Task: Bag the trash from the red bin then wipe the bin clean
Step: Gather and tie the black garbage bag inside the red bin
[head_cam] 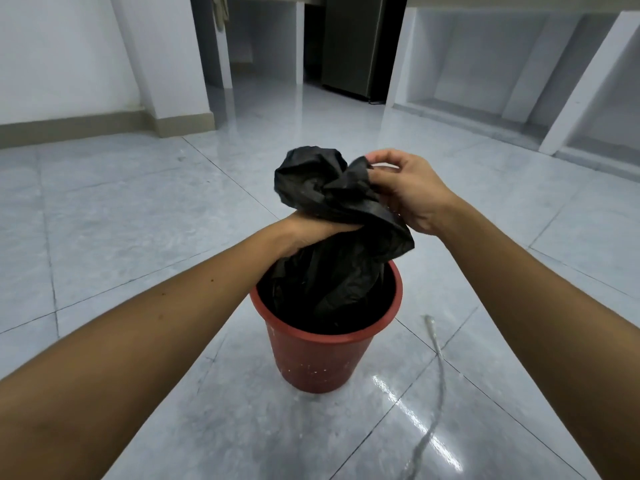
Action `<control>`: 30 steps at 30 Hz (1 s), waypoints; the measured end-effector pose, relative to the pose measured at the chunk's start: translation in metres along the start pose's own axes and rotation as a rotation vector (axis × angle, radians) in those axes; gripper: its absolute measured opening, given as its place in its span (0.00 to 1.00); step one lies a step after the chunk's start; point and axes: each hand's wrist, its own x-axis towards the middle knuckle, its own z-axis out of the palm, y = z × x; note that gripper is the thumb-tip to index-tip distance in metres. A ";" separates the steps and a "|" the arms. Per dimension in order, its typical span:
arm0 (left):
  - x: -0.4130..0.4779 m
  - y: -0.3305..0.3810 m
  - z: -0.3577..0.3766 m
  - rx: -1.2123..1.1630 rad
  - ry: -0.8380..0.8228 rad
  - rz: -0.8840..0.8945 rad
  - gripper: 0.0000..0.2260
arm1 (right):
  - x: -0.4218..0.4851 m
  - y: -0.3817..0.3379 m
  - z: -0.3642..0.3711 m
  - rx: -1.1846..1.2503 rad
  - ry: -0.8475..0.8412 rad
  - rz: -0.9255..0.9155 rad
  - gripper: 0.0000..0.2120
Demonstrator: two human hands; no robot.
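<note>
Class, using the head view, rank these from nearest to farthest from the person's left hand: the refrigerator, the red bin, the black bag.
1. black bag: gripped at its neck by the left hand.
2. red bin: directly below, on the floor.
3. refrigerator: far across the room, upper centre.

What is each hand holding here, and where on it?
Both hold the black trash bag: left hand clenches its gathered neck, right hand pinches the loose top.

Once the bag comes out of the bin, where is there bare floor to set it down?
Bare tile lies left of the red bin, under the left hand, and beyond it toward the fridge. Right of the bin a cord crosses the floor. Both hands, the right hand too, crowd the black bag.
</note>
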 end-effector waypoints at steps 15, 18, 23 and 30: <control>0.015 -0.026 0.003 -0.247 0.310 0.013 0.08 | -0.179 0.279 -0.054 -0.791 0.746 1.027 0.22; 0.018 -0.031 0.001 -0.296 0.233 -0.016 0.06 | -0.199 0.296 -0.048 -1.063 0.608 0.952 0.13; 0.018 -0.031 -0.002 -0.303 0.056 -0.139 0.17 | -0.132 0.219 -0.102 -0.891 0.495 0.829 0.12; 0.014 -0.024 -0.005 -0.157 0.070 -0.105 0.02 | -0.011 0.031 -0.090 -0.496 0.427 0.466 0.14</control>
